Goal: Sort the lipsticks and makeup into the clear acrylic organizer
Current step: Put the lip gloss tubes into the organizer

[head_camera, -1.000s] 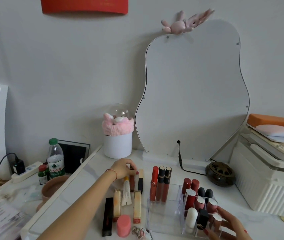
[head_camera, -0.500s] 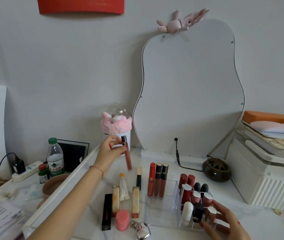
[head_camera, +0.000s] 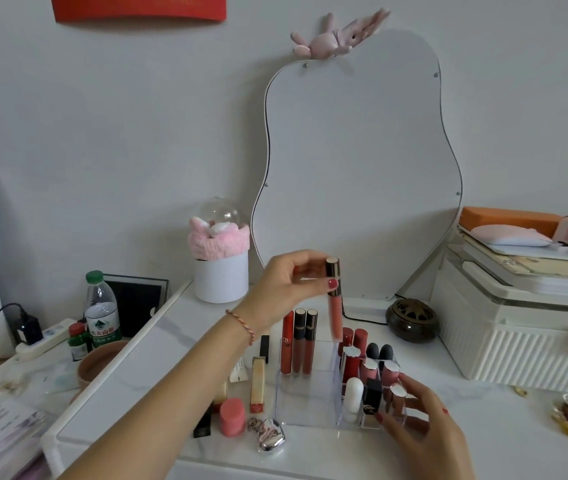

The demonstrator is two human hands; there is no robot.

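My left hand (head_camera: 284, 284) pinches the gold cap of a coral lip gloss tube (head_camera: 334, 308), which hangs upright above the back of the clear acrylic organizer (head_camera: 306, 407). Three tall lip glosses (head_camera: 299, 341) stand in the organizer's open left section. Several lipsticks (head_camera: 369, 372) fill its small right compartments. My right hand (head_camera: 417, 420) rests against the organizer's front right corner, fingers touching its wall. Left of the organizer lie a gold tube (head_camera: 258, 384), a black tube (head_camera: 264, 348), a pink round pot (head_camera: 232, 416) and a black lipstick (head_camera: 203, 424).
A curvy mirror (head_camera: 355, 161) leans on the wall behind. A white cup with a pink headband (head_camera: 222, 268) stands back left, a dark round burner (head_camera: 412, 318) back right, a white ribbed box (head_camera: 517, 327) at right. A silver keyring charm (head_camera: 270, 436) lies near the front edge.
My left hand picked the coral lip gloss off the table, lifted it and carried it right, over the organizer. My right hand stayed at the organizer's front corner.
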